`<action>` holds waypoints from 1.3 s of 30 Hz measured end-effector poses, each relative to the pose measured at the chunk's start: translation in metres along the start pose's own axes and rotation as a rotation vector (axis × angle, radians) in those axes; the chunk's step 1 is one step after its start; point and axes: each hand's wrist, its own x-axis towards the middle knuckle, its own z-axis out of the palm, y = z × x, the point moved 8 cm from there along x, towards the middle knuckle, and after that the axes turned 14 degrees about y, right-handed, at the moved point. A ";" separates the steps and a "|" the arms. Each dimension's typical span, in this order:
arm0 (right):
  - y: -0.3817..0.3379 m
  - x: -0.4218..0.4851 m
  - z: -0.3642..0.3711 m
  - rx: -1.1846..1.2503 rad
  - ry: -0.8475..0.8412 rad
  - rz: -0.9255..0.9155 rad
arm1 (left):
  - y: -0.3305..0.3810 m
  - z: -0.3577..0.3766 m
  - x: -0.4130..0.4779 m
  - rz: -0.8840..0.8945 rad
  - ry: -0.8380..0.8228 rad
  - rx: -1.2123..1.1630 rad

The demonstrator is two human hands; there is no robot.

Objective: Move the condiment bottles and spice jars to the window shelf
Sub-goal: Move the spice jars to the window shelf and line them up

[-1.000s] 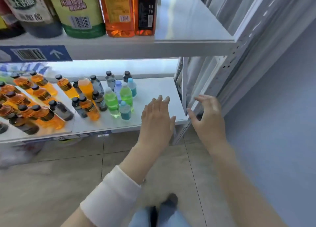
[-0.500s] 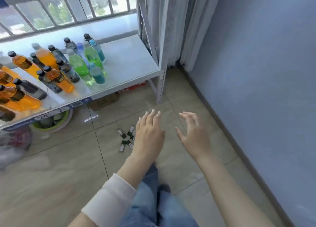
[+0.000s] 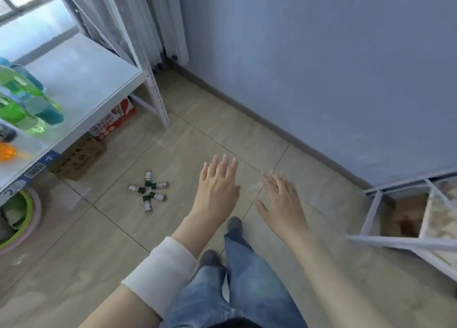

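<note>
Several small spice jars (image 3: 149, 191) with green caps lie in a loose cluster on the tiled floor, left of my hands. My left hand (image 3: 217, 186) hovers above the floor with fingers spread and holds nothing. Beside it, my right hand (image 3: 280, 199) is also open and empty. The white window shelf (image 3: 81, 80) stands at the upper left, with green and teal bottles (image 3: 24, 105) and an orange bottle (image 3: 7, 152) on its left part.
Cardboard boxes (image 3: 81, 154) sit under the shelf, and a green and pink basin (image 3: 19, 219) lies at the far left. A blue wall (image 3: 321, 68) runs along the right. Another white metal rack (image 3: 408, 219) stands at the right edge. My legs and feet (image 3: 235, 266) are below.
My view has swung down and to the right, away from the shelf toward the floor. Both hands stayed open and empty, moving with it to above the tiles beside the jars.
</note>
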 end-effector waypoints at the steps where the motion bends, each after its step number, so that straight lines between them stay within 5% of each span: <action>1: 0.005 -0.013 0.001 -0.003 0.003 0.021 | 0.010 0.003 -0.008 0.038 -0.009 -0.009; 13: 0.133 -0.192 -0.023 0.012 0.112 0.429 | 0.167 0.062 -0.112 0.427 -0.176 -0.045; 26: 0.346 -0.431 -0.094 0.066 0.363 0.761 | 0.439 0.128 -0.255 0.707 -0.166 -0.075; 39: 0.510 -0.489 -0.200 0.039 0.704 0.789 | 0.660 0.137 -0.266 0.962 -0.007 -0.197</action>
